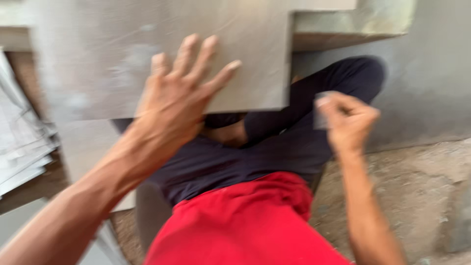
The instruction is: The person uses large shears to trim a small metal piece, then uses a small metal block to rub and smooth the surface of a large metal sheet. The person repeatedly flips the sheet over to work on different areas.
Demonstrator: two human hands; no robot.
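Note:
My left hand (pixel 184 95) lies flat with fingers spread on a large grey tile (pixel 122 54) that has a notch cut out of its upper right corner. The tile rests over my lap, above my dark trousers (pixel 274 142) and red shirt (pixel 245 225). My right hand (pixel 348 120) is raised to the right of the tile, fingers closed around a small grey object (pixel 321 110); blur hides what it is.
A stack of pale tiles or sheets (pixel 22 142) leans at the left edge. A grey wall (pixel 431 78) stands at the right, with rough concrete floor (pixel 422 191) below it. Another grey slab (pixel 353 22) lies behind the notch.

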